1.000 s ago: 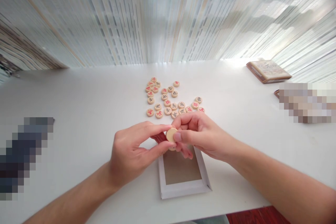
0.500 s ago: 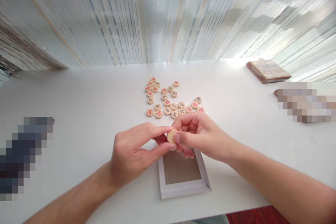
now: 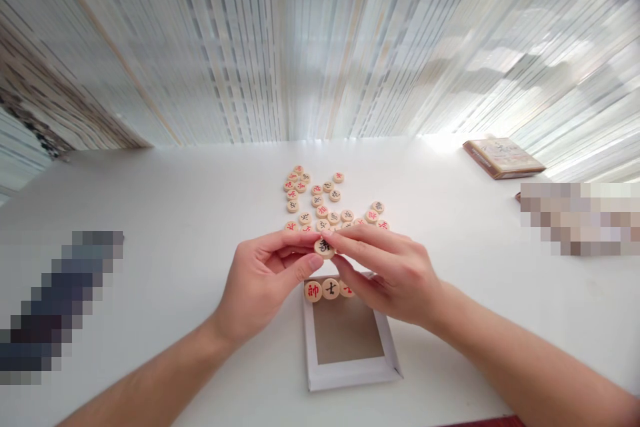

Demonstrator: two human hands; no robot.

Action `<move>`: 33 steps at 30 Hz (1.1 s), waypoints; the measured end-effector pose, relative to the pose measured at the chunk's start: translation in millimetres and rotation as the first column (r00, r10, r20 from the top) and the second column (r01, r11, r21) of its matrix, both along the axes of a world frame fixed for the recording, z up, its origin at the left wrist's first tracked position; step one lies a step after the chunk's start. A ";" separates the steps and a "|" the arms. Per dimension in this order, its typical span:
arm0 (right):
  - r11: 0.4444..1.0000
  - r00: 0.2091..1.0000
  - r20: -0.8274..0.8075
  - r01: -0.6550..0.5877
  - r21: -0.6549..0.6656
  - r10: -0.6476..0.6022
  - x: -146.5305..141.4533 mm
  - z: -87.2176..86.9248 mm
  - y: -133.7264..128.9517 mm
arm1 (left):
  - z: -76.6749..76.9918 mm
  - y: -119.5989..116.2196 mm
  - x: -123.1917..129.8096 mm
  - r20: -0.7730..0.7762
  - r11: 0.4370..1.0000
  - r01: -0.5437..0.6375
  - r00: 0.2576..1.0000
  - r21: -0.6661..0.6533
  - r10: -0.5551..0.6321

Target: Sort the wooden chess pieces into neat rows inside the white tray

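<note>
A round wooden Chinese chess piece with a black character is pinched between both hands, its marked face turned up towards me. My left hand grips its left side with thumb and fingers, and my right hand holds it from the right. Just below them lies a shallow white box with a brown bottom. Along its far edge sit a red-marked piece, a black-marked piece and another red-marked piece, partly covered by my right hand.
Several loose chess pieces with red or black characters lie face up beyond my hands. A flat patterned box stands at the back right. Blurred-out items lie at the left and right. A striped curtain hangs behind the white table.
The held piece has been turned, from a blank side to its black character. My right hand has changed its grip, and pieces inside the white box have come into view.
</note>
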State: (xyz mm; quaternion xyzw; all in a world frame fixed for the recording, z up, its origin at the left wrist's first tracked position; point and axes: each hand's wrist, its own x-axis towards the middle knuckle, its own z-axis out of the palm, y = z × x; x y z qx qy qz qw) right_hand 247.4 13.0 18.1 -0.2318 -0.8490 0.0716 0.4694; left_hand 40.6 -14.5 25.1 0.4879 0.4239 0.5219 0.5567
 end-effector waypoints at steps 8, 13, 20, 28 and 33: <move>0.999 1.000 0.021 -0.019 -0.037 0.020 -0.6 0.0 -0.4 | -5.7 2.7 -5.4 0.089 0.996 0.035 0.996 -0.083 -0.028; 0.996 0.997 0.053 -0.058 -0.063 0.061 2.1 0.6 -0.2 | -4.8 2.1 -3.8 0.062 0.996 0.031 0.998 -0.085 -0.026; 0.995 0.992 0.121 -0.018 -0.094 0.029 0.8 -1.7 -0.8 | -6.8 2.6 -3.8 -0.042 1.000 -0.002 0.999 -0.019 0.001; 0.963 0.986 0.149 0.107 -0.249 -0.071 13.7 22.1 3.6 | -23.4 15.0 -15.5 -0.368 0.967 0.015 0.926 0.256 0.083; 0.915 0.966 0.240 0.176 -0.363 -0.091 41.6 29.4 -15.9 | -30.6 18.4 -15.9 -0.403 0.961 0.054 0.913 0.270 0.061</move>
